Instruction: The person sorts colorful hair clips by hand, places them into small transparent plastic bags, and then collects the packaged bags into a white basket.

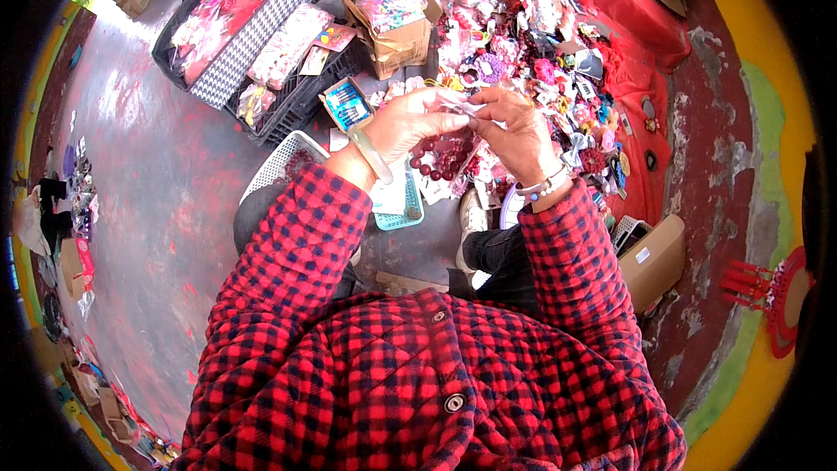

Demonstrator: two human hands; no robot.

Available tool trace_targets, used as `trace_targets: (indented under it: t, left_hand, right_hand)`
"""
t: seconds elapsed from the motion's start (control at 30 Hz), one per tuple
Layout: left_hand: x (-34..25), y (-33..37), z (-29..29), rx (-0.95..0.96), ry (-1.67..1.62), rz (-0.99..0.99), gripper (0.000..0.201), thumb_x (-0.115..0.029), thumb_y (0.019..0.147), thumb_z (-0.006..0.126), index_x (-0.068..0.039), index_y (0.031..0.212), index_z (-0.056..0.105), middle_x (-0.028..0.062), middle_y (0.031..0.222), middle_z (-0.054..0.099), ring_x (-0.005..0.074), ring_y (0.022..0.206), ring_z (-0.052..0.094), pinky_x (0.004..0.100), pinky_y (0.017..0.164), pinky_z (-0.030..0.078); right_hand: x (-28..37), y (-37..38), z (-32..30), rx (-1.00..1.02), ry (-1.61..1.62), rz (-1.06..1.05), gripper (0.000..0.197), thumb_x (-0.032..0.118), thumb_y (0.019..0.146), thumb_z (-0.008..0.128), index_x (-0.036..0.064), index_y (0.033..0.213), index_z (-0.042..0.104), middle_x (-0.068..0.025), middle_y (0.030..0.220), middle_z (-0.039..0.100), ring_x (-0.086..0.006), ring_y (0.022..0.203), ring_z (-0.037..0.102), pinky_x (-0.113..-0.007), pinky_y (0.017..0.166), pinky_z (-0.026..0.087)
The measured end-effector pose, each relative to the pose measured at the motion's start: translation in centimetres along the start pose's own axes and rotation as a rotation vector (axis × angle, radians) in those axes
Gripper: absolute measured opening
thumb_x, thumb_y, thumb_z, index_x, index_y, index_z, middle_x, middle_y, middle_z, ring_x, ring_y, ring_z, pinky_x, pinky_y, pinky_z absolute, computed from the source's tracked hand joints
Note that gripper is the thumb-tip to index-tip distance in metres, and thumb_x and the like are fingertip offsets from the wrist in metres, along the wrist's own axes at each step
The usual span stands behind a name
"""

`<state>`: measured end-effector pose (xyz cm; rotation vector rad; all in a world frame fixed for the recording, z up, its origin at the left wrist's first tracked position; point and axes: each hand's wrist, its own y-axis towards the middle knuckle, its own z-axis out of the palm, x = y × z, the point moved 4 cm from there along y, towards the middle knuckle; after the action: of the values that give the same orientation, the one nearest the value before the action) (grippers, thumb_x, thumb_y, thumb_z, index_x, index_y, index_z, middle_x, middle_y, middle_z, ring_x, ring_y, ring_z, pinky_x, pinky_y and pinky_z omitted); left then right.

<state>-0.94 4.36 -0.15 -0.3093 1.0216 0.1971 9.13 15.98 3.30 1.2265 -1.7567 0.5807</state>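
My left hand (403, 124) and my right hand (520, 133) meet in front of me, fingers pinched on the top edge of a small clear plastic bag (460, 108). Dark red round beads (433, 162), like a bead bracelet, show just below the fingers. Whether they lie inside the bag or hang behind its film, I cannot tell. Under my hands stands a light blue plastic basket (403, 216) with white paper in it. A white basket (283, 161) holding more dark red beads is beside my left forearm. Near my left wrist is a small open box (347, 105) with a blue inside.
A large heap of hair ornaments and packets (545, 70) spreads over red cloth ahead and right. Ahead left are a black crate (288, 92), a houndstooth bag (248, 44) and an open carton (401, 48) of packets. A brown cardboard box (654, 263) lies by my right elbow.
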Motion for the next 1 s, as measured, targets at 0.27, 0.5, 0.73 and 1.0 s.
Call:
trace_targets:
  t: [0.27, 0.5, 0.73, 1.0]
  left_hand:
    - [0.7, -0.1, 0.3, 0.010, -0.018, -0.013, 0.023, -0.011, 0.085, 0.056, 0.001, 0.104, 0.055, 0.0066, 0.093, 0.061, 0.0133, 0.081, 0.060, 0.0258, 0.073, 0.049]
    - [0.4, -0.3, 0.0, -0.100, 0.102, 0.117, 0.015, -0.009, 0.082, 0.058, -0.001, 0.094, 0.060, 0.0039, 0.087, 0.061, 0.0110, 0.078, 0.058, 0.0251, 0.073, 0.048]
    - [0.4, -0.4, 0.1, -0.170, 0.092, 0.190, 0.014, -0.008, 0.081, 0.059, 0.000, 0.092, 0.062, 0.0038, 0.087, 0.062, 0.0104, 0.078, 0.058, 0.0245, 0.073, 0.047]
    - [-0.1, -0.3, 0.5, -0.179, 0.104, 0.194, 0.016, -0.005, 0.083, 0.055, 0.002, 0.097, 0.058, 0.0077, 0.090, 0.061, 0.0147, 0.080, 0.060, 0.0274, 0.074, 0.050]
  right_hand:
    - [0.5, 0.0, -0.2, -0.080, -0.092, -0.229, 0.009, 0.009, 0.069, 0.061, 0.0034, 0.074, 0.066, -0.0114, 0.098, 0.059, -0.0262, 0.093, 0.055, -0.034, 0.081, 0.043]
    - [0.5, 0.0, 0.0, -0.061, 0.062, -0.050, 0.009, 0.009, 0.069, 0.066, 0.0034, 0.076, 0.067, -0.0096, 0.107, 0.057, -0.0246, 0.104, 0.052, -0.032, 0.090, 0.039]
    - [2.0, -0.2, -0.1, -0.147, -0.187, -0.232, 0.009, 0.008, 0.069, 0.065, 0.0028, 0.076, 0.065, -0.0110, 0.103, 0.059, -0.0291, 0.106, 0.050, -0.036, 0.090, 0.039]
    - [2.1, -0.2, -0.4, -0.172, -0.314, -0.317, 0.008, 0.009, 0.070, 0.063, 0.0038, 0.077, 0.064, -0.0132, 0.095, 0.061, -0.0328, 0.102, 0.052, -0.039, 0.087, 0.042]
